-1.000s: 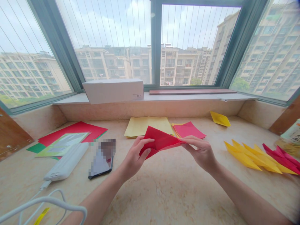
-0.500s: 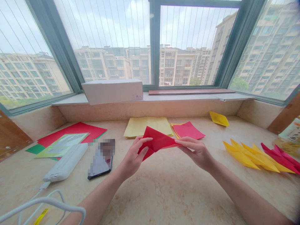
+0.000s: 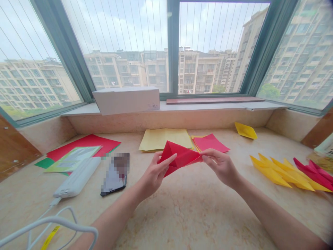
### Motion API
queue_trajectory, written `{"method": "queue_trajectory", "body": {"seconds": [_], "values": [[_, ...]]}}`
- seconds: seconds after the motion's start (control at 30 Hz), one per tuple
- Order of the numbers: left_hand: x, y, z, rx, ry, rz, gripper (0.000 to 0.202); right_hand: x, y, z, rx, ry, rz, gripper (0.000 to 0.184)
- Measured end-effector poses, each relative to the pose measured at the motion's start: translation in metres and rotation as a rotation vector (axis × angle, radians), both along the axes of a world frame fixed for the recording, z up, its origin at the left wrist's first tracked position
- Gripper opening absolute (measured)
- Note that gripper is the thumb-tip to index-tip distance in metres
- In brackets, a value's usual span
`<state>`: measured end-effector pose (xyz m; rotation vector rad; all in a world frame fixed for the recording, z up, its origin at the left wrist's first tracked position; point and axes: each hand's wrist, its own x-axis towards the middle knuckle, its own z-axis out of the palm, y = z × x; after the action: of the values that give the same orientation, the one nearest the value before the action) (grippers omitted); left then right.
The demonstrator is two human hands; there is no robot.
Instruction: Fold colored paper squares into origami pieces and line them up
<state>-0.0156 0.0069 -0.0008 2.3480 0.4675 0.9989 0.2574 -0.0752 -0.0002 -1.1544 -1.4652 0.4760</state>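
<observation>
A partly folded sheet of red paper (image 3: 182,156) is held up above the marble-like counter, between my two hands. My left hand (image 3: 157,170) grips its left end, with the index finger stretched across the paper's face and other fingers behind it. At the right, the narrow tip of the paper is pinched between the thumb and fingers of my right hand (image 3: 218,163). Behind the held paper lie a stack of pale yellow sheets (image 3: 166,139) and a smaller pile of pinkish-red and yellow squares (image 3: 212,143).
Yellow folded paper pieces (image 3: 283,172) and dark red ones (image 3: 313,172) lie at right; a yellow folded piece (image 3: 246,130) sits further back. To the left are a phone (image 3: 114,177), a white power bank (image 3: 78,177) with a cable (image 3: 52,220), and red sheets (image 3: 85,146). A white box (image 3: 127,100) rests on the sill.
My left index finger has slid right and down across the red paper. My right fingers have closed into a tighter pinch on its tip. The whole view has shifted slightly.
</observation>
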Motion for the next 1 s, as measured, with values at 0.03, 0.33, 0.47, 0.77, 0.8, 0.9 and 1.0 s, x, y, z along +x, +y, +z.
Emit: {"method": "queue_trajectory", "body": {"seconds": [0.03, 0.33, 0.47, 0.77, 0.8, 0.9, 1.0], "values": [[-0.001, 0.0, -0.001, 0.059, 0.006, -0.008, 0.05, -0.001, 0.001, -0.001, -0.032, 0.059, 0.015, 0.018], [-0.006, 0.0, 0.003, 0.293, 0.094, 0.067, 0.063, -0.003, 0.001, 0.001, -0.19, 0.412, 0.132, 0.02], [-0.009, -0.004, 0.006, 0.336, 0.185, 0.05, 0.069, -0.001, 0.001, 0.001, -0.215, 0.526, 0.158, 0.024], [-0.009, -0.003, 0.006, 0.325, 0.186, 0.077, 0.069, -0.001, 0.0, 0.002, -0.245, 0.528, 0.198, 0.022], [-0.008, -0.002, 0.005, 0.325, 0.186, 0.094, 0.069, -0.002, 0.0, 0.002, -0.24, 0.52, 0.202, 0.021], [-0.007, 0.0, 0.004, 0.32, 0.186, 0.132, 0.068, -0.003, 0.001, 0.0, -0.229, 0.491, 0.207, 0.021], [-0.007, 0.001, 0.003, 0.308, 0.184, 0.133, 0.067, -0.004, 0.001, -0.002, -0.222, 0.459, 0.195, 0.023]]}}
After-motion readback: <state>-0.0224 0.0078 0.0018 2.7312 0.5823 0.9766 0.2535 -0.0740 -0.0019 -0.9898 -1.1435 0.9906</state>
